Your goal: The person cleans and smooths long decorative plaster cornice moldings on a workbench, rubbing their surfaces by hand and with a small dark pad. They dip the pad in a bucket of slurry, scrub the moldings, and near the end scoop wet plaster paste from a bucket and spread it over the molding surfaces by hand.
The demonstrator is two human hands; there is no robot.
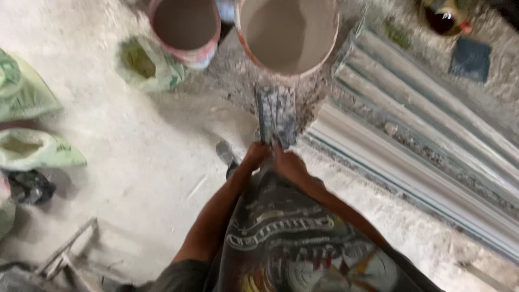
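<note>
Head view: 2 buckets at floor's top edge, small one [185,27] left, big one [288,32] right; 3 green sacks [148,64] along left edge; corrugated sheets [427,140] on right. Left hand [255,155] & right hand [287,162] both closed round bottom of 1 flat mortar-caked tool [277,114], near floor's middle, just below big bucket. Long axis runs from hands toward big bucket, tip pointing at its rim.

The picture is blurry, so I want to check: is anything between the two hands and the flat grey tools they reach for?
Nothing visible. The left hand and right hand already grip the grey tools at their lower end, below the large bucket.
</note>
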